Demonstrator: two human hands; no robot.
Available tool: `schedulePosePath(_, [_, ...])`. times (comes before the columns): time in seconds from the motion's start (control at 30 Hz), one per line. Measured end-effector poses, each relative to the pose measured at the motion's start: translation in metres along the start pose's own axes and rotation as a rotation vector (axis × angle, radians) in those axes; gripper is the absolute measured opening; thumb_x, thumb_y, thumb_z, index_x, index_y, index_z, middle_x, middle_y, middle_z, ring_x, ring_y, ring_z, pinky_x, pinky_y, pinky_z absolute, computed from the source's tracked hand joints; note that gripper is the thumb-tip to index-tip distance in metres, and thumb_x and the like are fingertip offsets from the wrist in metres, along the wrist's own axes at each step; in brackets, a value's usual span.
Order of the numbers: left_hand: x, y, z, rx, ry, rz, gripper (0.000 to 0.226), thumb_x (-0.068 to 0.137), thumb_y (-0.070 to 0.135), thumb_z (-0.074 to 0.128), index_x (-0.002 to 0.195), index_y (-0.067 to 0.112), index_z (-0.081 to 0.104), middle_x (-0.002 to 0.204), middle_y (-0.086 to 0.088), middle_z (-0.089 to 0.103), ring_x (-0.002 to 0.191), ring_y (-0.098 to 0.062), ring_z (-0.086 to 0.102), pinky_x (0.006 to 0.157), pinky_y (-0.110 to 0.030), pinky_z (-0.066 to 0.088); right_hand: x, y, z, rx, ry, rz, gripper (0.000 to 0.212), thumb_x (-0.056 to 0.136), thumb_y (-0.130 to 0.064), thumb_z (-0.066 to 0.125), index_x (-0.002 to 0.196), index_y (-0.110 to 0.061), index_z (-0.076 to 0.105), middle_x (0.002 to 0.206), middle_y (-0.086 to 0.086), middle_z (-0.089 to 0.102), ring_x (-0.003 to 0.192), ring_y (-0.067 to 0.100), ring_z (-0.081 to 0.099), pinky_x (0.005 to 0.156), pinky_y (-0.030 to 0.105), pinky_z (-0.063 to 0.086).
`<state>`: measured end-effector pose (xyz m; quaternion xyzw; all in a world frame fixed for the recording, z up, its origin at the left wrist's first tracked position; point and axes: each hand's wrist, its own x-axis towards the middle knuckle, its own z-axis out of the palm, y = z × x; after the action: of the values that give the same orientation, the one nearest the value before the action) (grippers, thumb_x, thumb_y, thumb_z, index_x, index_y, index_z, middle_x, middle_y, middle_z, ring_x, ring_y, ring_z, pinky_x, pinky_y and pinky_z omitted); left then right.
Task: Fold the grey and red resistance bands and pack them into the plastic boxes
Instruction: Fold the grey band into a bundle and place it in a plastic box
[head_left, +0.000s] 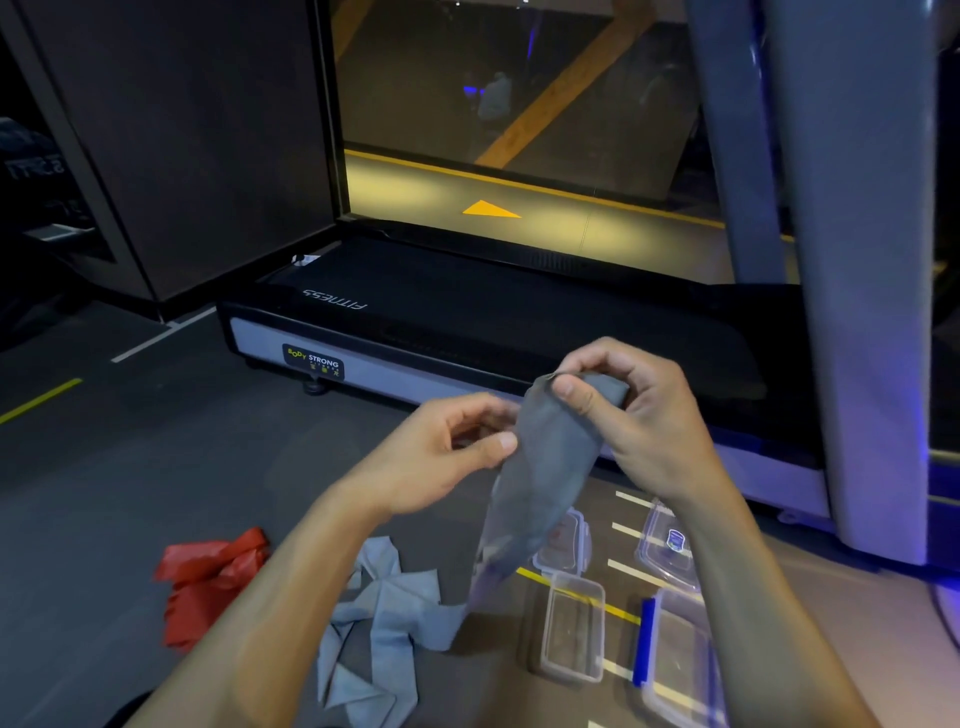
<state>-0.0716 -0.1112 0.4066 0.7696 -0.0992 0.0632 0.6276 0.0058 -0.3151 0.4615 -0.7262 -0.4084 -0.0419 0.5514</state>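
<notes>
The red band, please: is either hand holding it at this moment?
No, the red band lies on the floor while both hands hold the grey band.

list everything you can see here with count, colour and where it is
grey resistance band: one, grey, top end held up in both hands, the rest trailing in loose folds on the floor below
red resistance band: one, red, crumpled on the floor at lower left
plastic boxes: two open ones, clear, on the floor at lower right; the nearer right one has a blue clip
lids: two, clear, on the floor just beyond the boxes
treadmill: one, black deck with a silver side rail, across the middle
floor: dark grey with white and yellow lines
hands: left hand pinches the band's edge; right hand grips its top end
</notes>
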Motion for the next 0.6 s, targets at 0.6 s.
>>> schedulePosePath(0.6, [0.012, -0.031, 0.008, 0.031, -0.065, -0.120, 0.019, 0.097, 0.003, 0.065, 0.088, 0.018, 0.072, 0.077, -0.009, 0.066, 0.068, -0.010, 0.061, 0.068, -0.023, 0.051, -0.002, 0.015, -0.008, 0.145, 0.112, 0.005, 0.006, 0.094, -0.008, 0.070, 0.090, -0.013, 0.068, 0.085, 0.005, 0.066, 0.081, 0.011, 0.060, 0.073, 0.027, 0.049])
